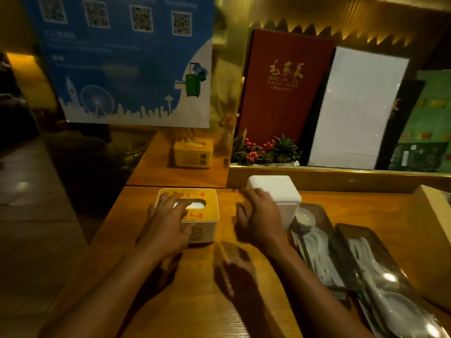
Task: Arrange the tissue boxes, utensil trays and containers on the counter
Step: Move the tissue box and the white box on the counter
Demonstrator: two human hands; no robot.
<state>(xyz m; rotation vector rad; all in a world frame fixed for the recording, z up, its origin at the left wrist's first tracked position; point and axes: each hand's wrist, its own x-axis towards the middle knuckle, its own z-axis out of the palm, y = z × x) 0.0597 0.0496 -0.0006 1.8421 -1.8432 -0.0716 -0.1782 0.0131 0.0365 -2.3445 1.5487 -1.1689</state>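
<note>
A yellow-topped tissue box [205,211] sits on the wooden counter [195,301], near its far left corner. My left hand [168,225] lies spread over the box's top and front left side. To its right stands a white square container [280,191], and my right hand [258,215] rests against its left side with fingers curled. Two dark utensil trays lie to the right: the nearer one [322,213] holds white spoons and a small dish, the outer one [380,242] holds more white spoons.
The mirror-like wall behind shows a reflected tissue box [192,153]. A red menu [280,89], a white board [353,106] and a planter with red berries [263,150] stand on the ledge behind. A pale wooden box edge [436,208] sits far right. Floor lies left.
</note>
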